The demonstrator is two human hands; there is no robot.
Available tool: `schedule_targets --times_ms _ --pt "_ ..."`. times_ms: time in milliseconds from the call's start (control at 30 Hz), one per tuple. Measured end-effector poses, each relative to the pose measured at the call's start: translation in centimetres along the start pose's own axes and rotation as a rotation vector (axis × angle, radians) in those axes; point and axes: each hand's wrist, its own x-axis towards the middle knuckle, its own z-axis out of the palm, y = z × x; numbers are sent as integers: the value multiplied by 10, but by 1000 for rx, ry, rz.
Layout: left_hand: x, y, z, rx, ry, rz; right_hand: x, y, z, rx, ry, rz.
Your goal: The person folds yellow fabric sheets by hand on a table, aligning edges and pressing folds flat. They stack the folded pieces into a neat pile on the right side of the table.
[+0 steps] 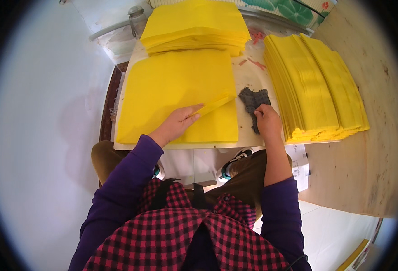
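A large flat yellow sheet (174, 79), which looks like thin fabric, lies on the table in front of me. Along its near right part runs a narrow folded yellow strip (216, 104). My left hand (176, 123) is closed on the left end of that strip, thumb on the near side. Whether the strip belongs to the sheet below or is a separate piece, I cannot tell. To the right of the sheet lies a crumpled dark grey cloth (253, 95). My right hand (269, 123) pinches its near right edge with the fingertips.
A thick stack of yellow sheets (194, 22) stands at the back. Folded yellow pieces (316, 86) are piled at the right beside a wooden panel (357, 149). A clear bottle (137, 21) stands at the back left. Reddish scraps (256, 64) lie on the tabletop (248, 77).
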Motion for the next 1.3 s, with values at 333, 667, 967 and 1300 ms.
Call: schedule_targets --times_ms 333,667,967,1300 --pt "0 0 0 19 -9 -52 -1 0 -1 310 226 -45" --pt "-2 -1 3 3 22 -30 -30 -23 -15 826 -436 -138" --pt "-1 0 4 20 20 -22 -22 -27 2 812 -397 -141" --pt "1 1 2 106 -12 44 -12 -38 -8 874 -375 -189"
